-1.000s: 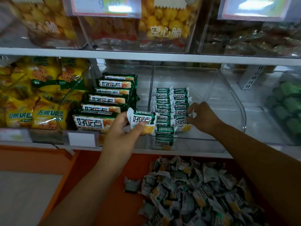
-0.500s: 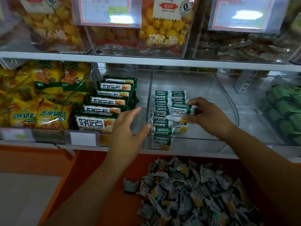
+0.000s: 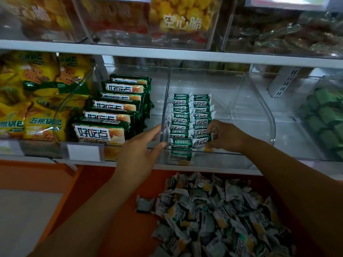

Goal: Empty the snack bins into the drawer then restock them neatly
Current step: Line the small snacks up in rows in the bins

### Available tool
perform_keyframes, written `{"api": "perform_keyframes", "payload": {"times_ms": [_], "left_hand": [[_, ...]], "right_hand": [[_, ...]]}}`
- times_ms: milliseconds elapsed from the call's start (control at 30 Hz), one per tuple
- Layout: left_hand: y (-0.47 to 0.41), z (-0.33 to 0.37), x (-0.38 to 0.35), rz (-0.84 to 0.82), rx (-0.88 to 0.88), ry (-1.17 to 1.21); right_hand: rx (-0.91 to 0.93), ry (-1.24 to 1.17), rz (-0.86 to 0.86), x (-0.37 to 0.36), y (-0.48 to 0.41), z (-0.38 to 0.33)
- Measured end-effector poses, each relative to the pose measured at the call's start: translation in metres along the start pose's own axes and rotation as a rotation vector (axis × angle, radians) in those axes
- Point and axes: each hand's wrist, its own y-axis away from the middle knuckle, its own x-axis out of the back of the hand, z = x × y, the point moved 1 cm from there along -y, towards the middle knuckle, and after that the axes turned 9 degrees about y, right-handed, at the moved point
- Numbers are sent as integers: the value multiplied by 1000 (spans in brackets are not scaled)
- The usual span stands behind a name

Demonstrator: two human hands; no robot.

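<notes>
A clear plastic bin (image 3: 259,115) on the middle shelf holds two neat rows of small green-and-white snack packets (image 3: 189,117) along its left side. My right hand (image 3: 225,135) is inside the bin, fingers curled round the front packet of the right row (image 3: 201,140). My left hand (image 3: 143,153) hangs open at the bin's front left corner, fingers straight and touching the clear wall, holding nothing. Below the shelf, the orange drawer (image 3: 115,210) holds a loose heap of the same small packets (image 3: 219,217).
To the left, another clear bin holds larger green packs (image 3: 111,115) standing in a row, and beyond it are yellow snack bags (image 3: 31,101). Green wrapped items (image 3: 326,117) fill the bin at right. Bins of snacks line the upper shelf (image 3: 167,52).
My left hand passed its packet over and now hangs empty at the bin's corner. My right hand took the packet and set it down at the front of the right row.
</notes>
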Motion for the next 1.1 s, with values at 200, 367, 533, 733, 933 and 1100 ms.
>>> {"api": "perform_keyframes", "payload": {"times_ms": [200, 367, 533, 733, 933, 1100], "left_hand": [[14, 10, -1, 135, -103, -148], [52, 27, -27, -51, -277, -121], [79, -16, -102, -634, 60, -139], [104, -64, -200, -905, 323, -176], [133, -88, -263, -1207, 251, -399], [135, -86, -271, -1185, 214, -422]], "right_hand": [[56, 20, 302, 16, 32, -12], [251, -366, 513, 6, 138, -22], [-71, -161, -167, -99, 146, 94], [-253, -70, -575, -183, 147, 167], [-252, -3, -561, -226, 141, 185], [-302, -15, -514, -229, 138, 183]]}}
